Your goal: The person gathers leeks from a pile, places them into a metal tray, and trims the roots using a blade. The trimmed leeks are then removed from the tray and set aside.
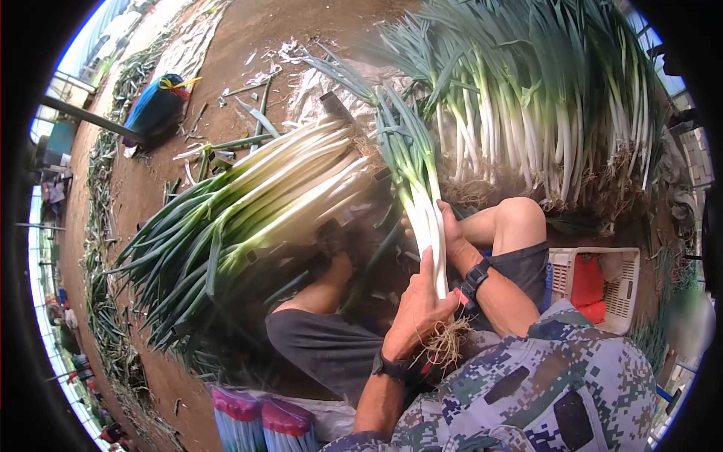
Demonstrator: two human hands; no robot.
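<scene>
Several long green onions (423,203) are held up in front of me, roots toward my body and green leaves pointing away. My left hand (420,313) is closed around the white stalks just above their hairy roots (444,345). Farther up the same stalks, my right hand (452,232) grips from the right side, some of its fingers hidden behind them. Beside the root end, a small red and black object (465,300) shows close to the left thumb. On the left lies a large pile of green onions (301,177), white ends toward the held ones.
A big stand of untrimmed green onions (542,113) leans at the upper right. To my right sits a pale plastic crate (621,297) with something red inside. Blue bundles with pink-red tops (286,418) lie at the bottom; a dark blue bag (154,105) rests upper left.
</scene>
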